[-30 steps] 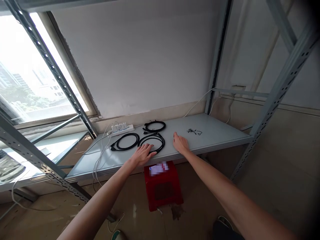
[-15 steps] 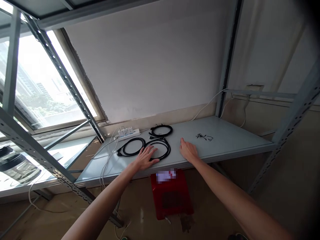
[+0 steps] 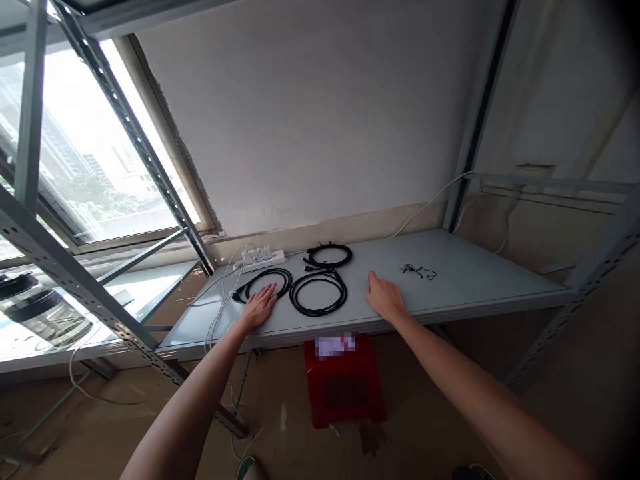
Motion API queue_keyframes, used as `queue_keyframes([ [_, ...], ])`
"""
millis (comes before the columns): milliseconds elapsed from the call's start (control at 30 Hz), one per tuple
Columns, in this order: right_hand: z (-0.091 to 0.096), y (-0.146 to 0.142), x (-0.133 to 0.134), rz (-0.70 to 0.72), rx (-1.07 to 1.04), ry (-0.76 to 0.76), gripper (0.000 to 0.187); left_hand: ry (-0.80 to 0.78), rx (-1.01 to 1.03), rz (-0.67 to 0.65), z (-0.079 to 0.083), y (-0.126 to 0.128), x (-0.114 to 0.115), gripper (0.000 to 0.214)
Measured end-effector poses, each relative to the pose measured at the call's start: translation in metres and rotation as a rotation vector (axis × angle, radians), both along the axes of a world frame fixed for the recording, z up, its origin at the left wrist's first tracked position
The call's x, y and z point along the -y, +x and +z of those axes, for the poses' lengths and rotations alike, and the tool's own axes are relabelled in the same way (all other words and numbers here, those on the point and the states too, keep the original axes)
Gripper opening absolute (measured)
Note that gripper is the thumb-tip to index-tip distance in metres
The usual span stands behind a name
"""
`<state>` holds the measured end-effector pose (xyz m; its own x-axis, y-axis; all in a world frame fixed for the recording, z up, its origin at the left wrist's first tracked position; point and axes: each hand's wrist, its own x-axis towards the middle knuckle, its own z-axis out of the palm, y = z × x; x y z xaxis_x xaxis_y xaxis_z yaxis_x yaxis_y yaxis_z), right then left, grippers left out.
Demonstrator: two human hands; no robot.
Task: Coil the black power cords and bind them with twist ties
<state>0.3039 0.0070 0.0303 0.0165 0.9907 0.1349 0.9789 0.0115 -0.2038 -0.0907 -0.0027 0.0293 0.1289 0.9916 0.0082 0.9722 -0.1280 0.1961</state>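
My left hand (image 3: 261, 305) lies with straight fingers over the near side of the left coil of black cable (image 3: 289, 283), palm near the shelf. A second black coil (image 3: 345, 293) is just to its right, with nothing on it. Behind that one is a third black coil (image 3: 350, 255), with small tie ends sticking up. My right hand (image 3: 385, 295) rests near the front edge, fingers curled and the index finger pointing forward; whatever may be under the fingers is hidden. A small heap of thin black ties (image 3: 419, 271) lies beyond it to the right.
A white power strip (image 3: 260, 260) with plugs and white cords sits at the back left of the grey shelf (image 3: 480, 273). Metal uprights stand at the shelf ends. A red plastic stool (image 3: 345, 387) is on the floor below. A glass-like vessel (image 3: 45, 317) stands on the left shelf.
My left hand has moved left, from the middle coil to the left one. My right hand keeps about the same place and shape. The view has shifted slightly.
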Motion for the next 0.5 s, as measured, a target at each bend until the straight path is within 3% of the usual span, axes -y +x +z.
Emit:
queue_keyframes([
  [167,0.003,0.000,0.002,0.002,0.004,-0.005,0.029,-0.045,-0.102,0.166,0.002,-0.022,-0.010,0.061],
  [267,0.005,-0.001,0.003,0.004,0.012,-0.003,0.030,-0.074,-0.142,0.269,0.011,-0.009,-0.015,0.064],
  [333,0.005,-0.001,0.004,0.003,0.011,-0.009,0.030,-0.036,-0.137,0.297,0.019,0.014,-0.015,0.070],
  [400,0.005,-0.001,0.004,0.001,0.013,-0.017,0.029,0.099,-0.068,0.191,0.027,0.047,-0.009,0.069],
  [500,0.004,-0.001,0.003,-0.002,0.023,-0.007,0.027,0.152,0.088,-0.233,0.032,0.102,0.006,0.067],
])
